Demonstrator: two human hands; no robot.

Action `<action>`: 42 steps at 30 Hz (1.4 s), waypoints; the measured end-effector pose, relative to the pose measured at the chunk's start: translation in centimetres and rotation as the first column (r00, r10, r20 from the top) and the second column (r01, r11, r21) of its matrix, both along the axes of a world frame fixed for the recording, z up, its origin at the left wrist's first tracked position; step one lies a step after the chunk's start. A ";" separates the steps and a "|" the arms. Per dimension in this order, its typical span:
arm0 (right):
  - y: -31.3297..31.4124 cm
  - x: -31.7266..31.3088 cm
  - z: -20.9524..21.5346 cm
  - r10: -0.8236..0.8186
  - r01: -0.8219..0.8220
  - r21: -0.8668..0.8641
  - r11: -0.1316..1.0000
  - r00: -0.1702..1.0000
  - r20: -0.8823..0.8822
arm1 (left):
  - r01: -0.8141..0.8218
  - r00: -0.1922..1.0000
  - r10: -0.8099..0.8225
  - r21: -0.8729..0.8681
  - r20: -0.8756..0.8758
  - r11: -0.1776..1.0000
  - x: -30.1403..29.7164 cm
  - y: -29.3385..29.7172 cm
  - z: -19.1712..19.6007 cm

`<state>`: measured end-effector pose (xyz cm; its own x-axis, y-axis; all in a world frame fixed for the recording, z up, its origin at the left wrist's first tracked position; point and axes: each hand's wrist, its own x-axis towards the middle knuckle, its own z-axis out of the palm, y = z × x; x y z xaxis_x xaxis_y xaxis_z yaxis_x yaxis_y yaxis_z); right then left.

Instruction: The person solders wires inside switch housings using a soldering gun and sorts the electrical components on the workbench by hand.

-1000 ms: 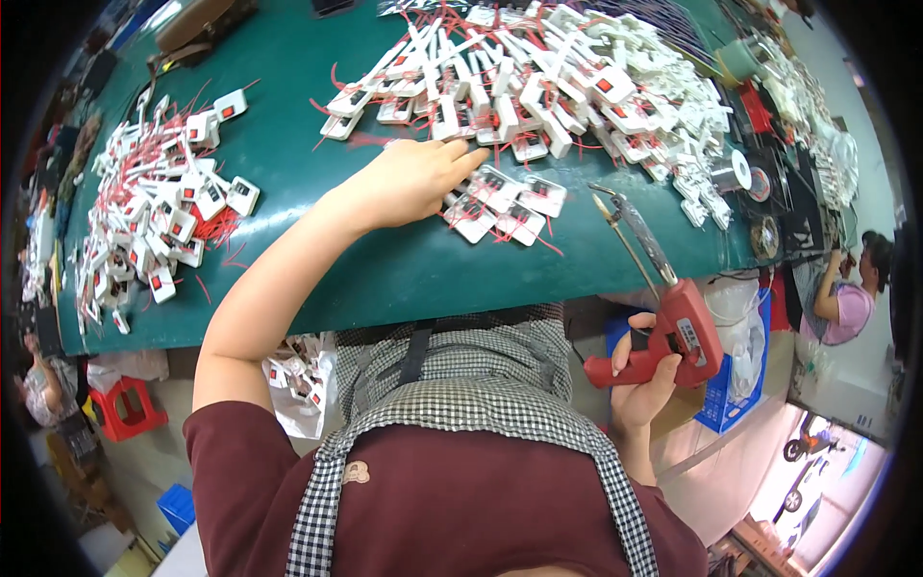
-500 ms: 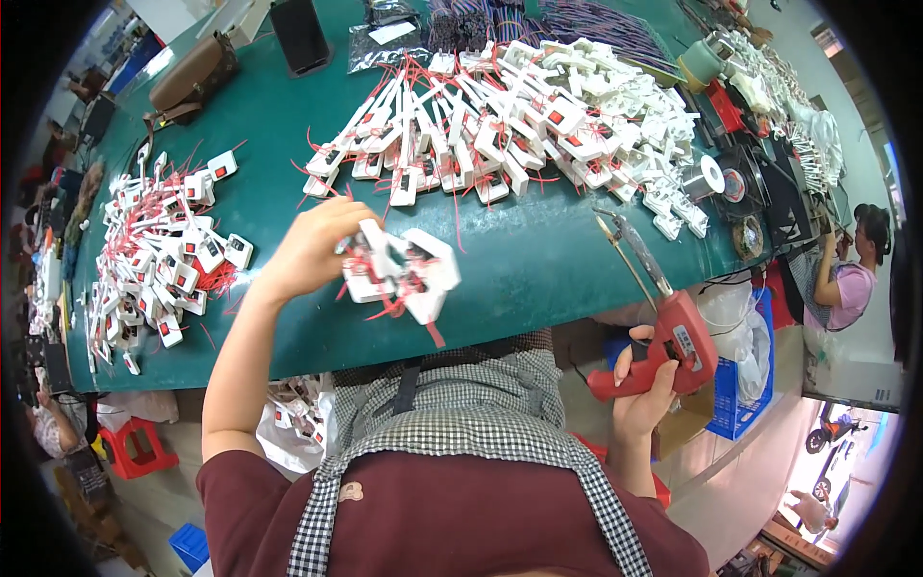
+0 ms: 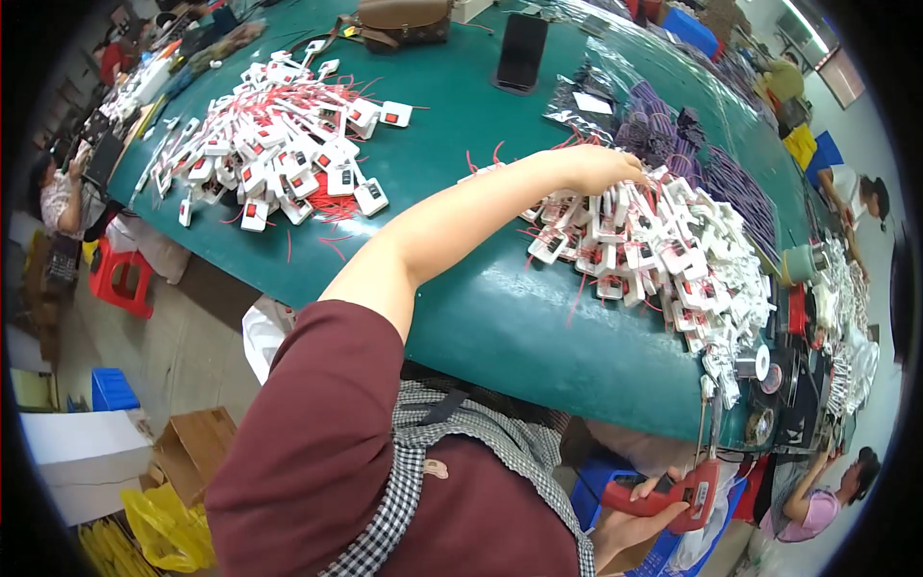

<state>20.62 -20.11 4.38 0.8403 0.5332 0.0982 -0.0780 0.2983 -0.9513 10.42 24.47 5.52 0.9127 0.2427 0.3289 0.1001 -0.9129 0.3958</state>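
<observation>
A wide worktop (image 3: 481, 317) covered in smooth, dark green matting fills most of the scene, its near edge curving past the person's chest. Two big heaps lie on it. The one towards the right edge is a dense pile of small white plastic switches (image 3: 663, 255), boxy and hard-edged, each with a red button and thin red wires trailing out. A second, looser pile of the same white parts (image 3: 279, 159) spreads near the far left corner, red wires tangled through it.

The person wears a maroon shirt under a black-and-white checked apron. The bare left arm stretches across the worktop, and the left hand (image 3: 608, 168) rests on the far upper side of the right-hand pile, fingers curled down into the switches; whether it grips one I cannot tell. Below the near edge of the worktop, the right hand (image 3: 639, 524) is closed around the handle of a red plastic pistol-shaped tool (image 3: 678, 490) with a thin metal shaft pointing upward.

Towards the far edge sit a brown leather bag (image 3: 404, 17) and a flat black phone (image 3: 521, 50). Just right of the phone lie shiny clear bags and bundles of dark purple wires (image 3: 663, 120). Rolls of tape (image 3: 760, 365) lie at the right end.
</observation>
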 end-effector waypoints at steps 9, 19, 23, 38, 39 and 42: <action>2.8 -0.9 0.7 0.033 -0.033 -0.050 0.998 0.999 -0.005 | -0.836 0.272 0.962 0.500 0.021 0.226 -22.8 4.5 -1.1; 4.1 -2.8 1.2 0.103 -0.103 -0.044 0.994 0.995 -0.007 | -0.948 0.203 0.945 0.188 -0.258 0.255 -31.8 2.6 -1.8; 3.9 -2.9 1.1 0.114 -0.113 -0.023 0.993 0.993 0.015 | -0.960 0.207 0.954 0.145 -0.218 0.241 -31.8 2.2 -1.8; 3.7 -3.0 1.5 0.028 -0.029 -0.039 0.999 0.999 -0.017 | -0.314 0.631 0.731 -0.775 0.261 0.548 -26.7 -6.6 3.1; 3.7 -2.8 1.3 0.018 -0.019 -0.041 0.999 1.000 -0.015 | -0.265 0.650 0.708 -0.791 0.276 0.552 -25.4 -7.8 2.8; 3.8 -2.7 1.2 0.073 -0.073 -0.003 0.997 0.997 -0.020 | -0.169 0.660 0.677 -0.812 0.327 0.558 -23.2 -10.7 -1.0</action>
<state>17.89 -16.27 5.54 0.8008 0.5937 0.0792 -0.1188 0.2870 -0.9505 -12.82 13.74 4.57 0.3203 0.9109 0.2600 -0.0690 -0.2513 0.9655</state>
